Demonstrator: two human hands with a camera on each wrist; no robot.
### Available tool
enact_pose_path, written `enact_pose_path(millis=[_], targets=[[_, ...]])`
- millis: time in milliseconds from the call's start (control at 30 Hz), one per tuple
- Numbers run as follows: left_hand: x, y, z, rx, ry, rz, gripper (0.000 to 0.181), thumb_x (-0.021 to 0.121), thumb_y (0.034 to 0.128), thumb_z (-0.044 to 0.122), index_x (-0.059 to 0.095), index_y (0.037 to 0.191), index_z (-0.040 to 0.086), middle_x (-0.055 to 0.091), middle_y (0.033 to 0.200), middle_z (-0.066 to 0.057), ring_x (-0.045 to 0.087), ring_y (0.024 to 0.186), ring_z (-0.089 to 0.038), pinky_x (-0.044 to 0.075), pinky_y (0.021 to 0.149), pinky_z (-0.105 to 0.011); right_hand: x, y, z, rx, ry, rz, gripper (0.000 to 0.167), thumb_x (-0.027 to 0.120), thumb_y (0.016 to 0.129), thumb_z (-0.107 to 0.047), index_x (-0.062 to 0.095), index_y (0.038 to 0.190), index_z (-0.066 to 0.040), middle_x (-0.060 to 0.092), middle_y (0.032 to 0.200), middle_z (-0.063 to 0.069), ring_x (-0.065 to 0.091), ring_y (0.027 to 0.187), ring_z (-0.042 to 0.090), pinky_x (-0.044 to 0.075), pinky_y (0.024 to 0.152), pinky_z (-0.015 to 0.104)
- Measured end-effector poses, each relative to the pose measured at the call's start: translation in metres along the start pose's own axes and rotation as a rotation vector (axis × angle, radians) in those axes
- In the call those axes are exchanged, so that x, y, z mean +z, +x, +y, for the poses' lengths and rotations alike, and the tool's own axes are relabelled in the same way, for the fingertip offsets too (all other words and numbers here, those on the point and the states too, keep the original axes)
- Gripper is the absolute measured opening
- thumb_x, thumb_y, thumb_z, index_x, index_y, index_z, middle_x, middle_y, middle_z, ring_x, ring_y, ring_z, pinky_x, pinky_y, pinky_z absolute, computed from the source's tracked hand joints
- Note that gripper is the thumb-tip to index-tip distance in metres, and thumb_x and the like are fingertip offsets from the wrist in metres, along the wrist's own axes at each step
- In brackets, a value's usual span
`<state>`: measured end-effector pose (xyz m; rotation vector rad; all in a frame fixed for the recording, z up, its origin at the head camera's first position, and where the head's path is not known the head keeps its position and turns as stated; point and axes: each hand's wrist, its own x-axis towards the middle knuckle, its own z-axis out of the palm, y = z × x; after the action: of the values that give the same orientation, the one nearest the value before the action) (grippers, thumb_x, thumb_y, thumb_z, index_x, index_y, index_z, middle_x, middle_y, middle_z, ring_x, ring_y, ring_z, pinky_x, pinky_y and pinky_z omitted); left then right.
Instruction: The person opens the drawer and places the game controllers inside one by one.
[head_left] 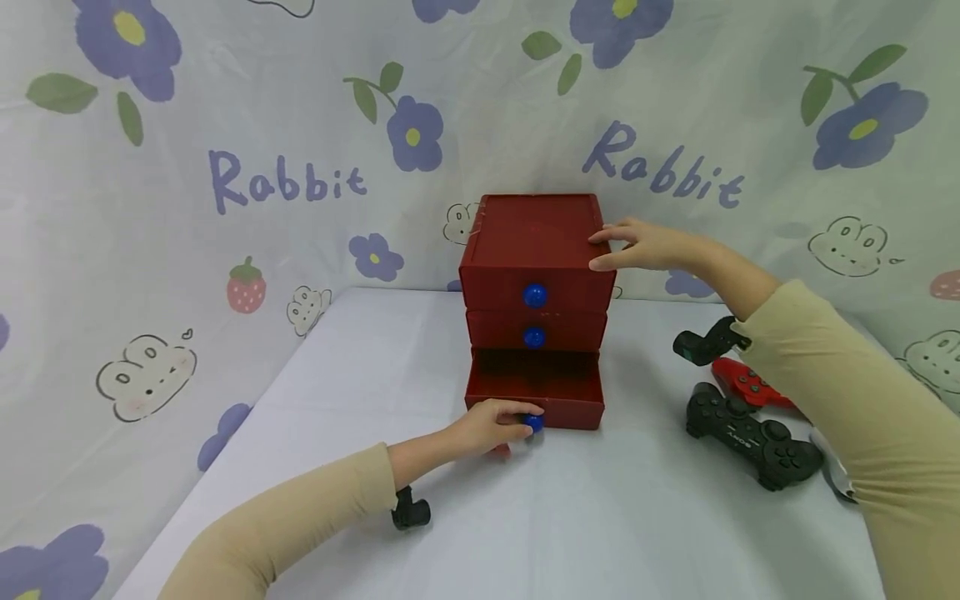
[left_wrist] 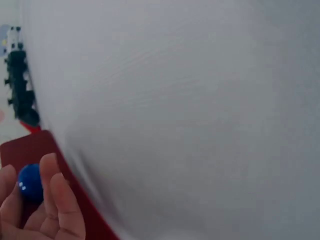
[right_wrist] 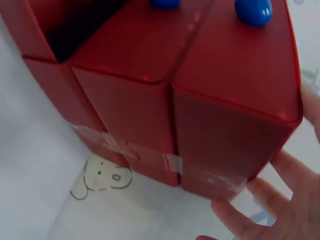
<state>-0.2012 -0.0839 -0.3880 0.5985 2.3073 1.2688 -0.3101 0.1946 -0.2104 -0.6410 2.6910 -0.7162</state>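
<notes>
A red three-drawer cabinet (head_left: 540,229) stands on the white table, with a blue round knob on each drawer. Its bottom drawer (head_left: 577,414) is pulled out, and the visible inside shows a bare red floor. My left hand (head_left: 491,427) pinches the bottom drawer's blue knob (left_wrist: 30,182) between thumb and fingers. At the cabinet's upper right edge, my right hand (head_left: 648,246) rests with fingers spread, touching the top and side. The right wrist view shows its fingers (right_wrist: 280,172) along the cabinet's corner, not curled round it. Both upper drawers (head_left: 570,332) are closed.
On the right, a black game controller (head_left: 750,437) lies by a red controller (head_left: 750,385), partly under the right sleeve. A pale object (head_left: 834,467) is mostly hidden beside them. Some small red thing (head_left: 500,451) shows below the left hand. A patterned cloth hangs behind.
</notes>
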Motion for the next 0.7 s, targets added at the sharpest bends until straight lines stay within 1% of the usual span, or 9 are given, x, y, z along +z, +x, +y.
enact_pose_path(millis=[67,133,200,267,367,467,533,600,700], targets=[[-0.005,-0.004,0.005,-0.010,0.055,0.003,0.035,0.058,0.0899,0.024,0.058,0.124,0.016,0.064,0.098,-0.006,0.057,0.056,-0.020,0.047,0.052,-0.025,0.003,-0.004,0.002,-0.019,-0.001,0.029,0.069,0.053,0.088,-0.045,0.030,0.143,-0.011,0.017,0.148,0.019,0.027,0.129,0.044,0.028,0.098,0.063],[-0.013,-0.010,0.012,-0.012,0.103,0.017,0.035,0.058,0.0901,0.026,0.058,0.124,0.017,0.064,0.092,-0.008,0.057,0.055,-0.026,0.046,0.050,-0.025,0.008,-0.013,0.003,-0.041,0.019,0.068,0.069,0.053,0.089,-0.045,0.029,0.144,-0.012,0.020,0.149,0.018,0.027,0.129,0.044,0.028,0.097,0.063],[-0.023,-0.016,0.022,-0.007,0.131,0.048,0.035,0.057,0.0904,0.028,0.059,0.123,0.018,0.065,0.091,-0.011,0.058,0.056,-0.031,0.046,0.050,-0.025,0.012,-0.023,0.004,-0.069,0.033,0.117,0.067,0.053,0.089,-0.042,0.029,0.143,-0.011,0.024,0.148,0.017,0.030,0.128,0.043,0.029,0.097,0.063],[-0.034,-0.024,0.034,0.001,0.139,0.086,0.035,0.057,0.0907,0.027,0.058,0.124,0.016,0.065,0.093,-0.014,0.058,0.058,-0.031,0.046,0.052,-0.026,0.016,-0.035,0.006,-0.098,0.046,0.162,0.065,0.055,0.089,-0.039,0.030,0.143,-0.010,0.028,0.146,0.016,0.034,0.126,0.042,0.030,0.095,0.064],[-0.050,-0.034,0.051,0.011,0.161,0.171,0.036,0.057,0.0905,0.026,0.057,0.125,0.015,0.065,0.099,-0.013,0.059,0.061,-0.025,0.048,0.055,-0.027,0.022,-0.051,0.012,-0.136,0.039,0.212,0.062,0.057,0.089,-0.032,0.034,0.141,-0.008,0.032,0.144,0.018,0.038,0.123,0.041,0.030,0.095,0.064],[-0.065,-0.042,0.065,0.027,0.205,0.270,0.039,0.060,0.0890,0.026,0.056,0.126,0.014,0.066,0.102,-0.010,0.059,0.063,-0.017,0.049,0.058,-0.027,0.027,-0.065,0.023,-0.124,0.033,0.238,0.062,0.059,0.088,-0.032,0.035,0.141,-0.009,0.033,0.143,0.017,0.040,0.122,0.041,0.030,0.096,0.063],[-0.074,-0.046,0.073,0.040,0.240,0.337,0.041,0.062,0.0877,0.025,0.056,0.126,0.013,0.067,0.102,-0.009,0.060,0.066,-0.017,0.049,0.060,-0.027,0.032,-0.074,0.030,-0.105,0.034,0.241,0.063,0.060,0.087,-0.033,0.035,0.141,-0.010,0.034,0.142,0.017,0.040,0.122,0.039,0.030,0.096,0.062],[-0.082,-0.049,0.079,0.056,0.296,0.403,0.042,0.063,0.0866,0.024,0.056,0.126,0.013,0.068,0.100,-0.009,0.060,0.068,-0.017,0.049,0.061,-0.027,0.036,-0.084,0.037,-0.093,0.027,0.241,0.064,0.060,0.087,-0.034,0.034,0.141,-0.011,0.034,0.142,0.017,0.040,0.122,0.039,0.030,0.096,0.063],[-0.092,-0.049,0.085,0.074,0.371,0.504,0.042,0.064,0.0859,0.025,0.056,0.125,0.013,0.068,0.101,-0.009,0.060,0.075,-0.019,0.049,0.062,-0.028,0.044,-0.097,0.048,-0.104,0.013,0.240,0.065,0.061,0.087,-0.033,0.033,0.141,-0.008,0.035,0.141,0.020,0.040,0.120,0.041,0.031,0.093,0.065]])
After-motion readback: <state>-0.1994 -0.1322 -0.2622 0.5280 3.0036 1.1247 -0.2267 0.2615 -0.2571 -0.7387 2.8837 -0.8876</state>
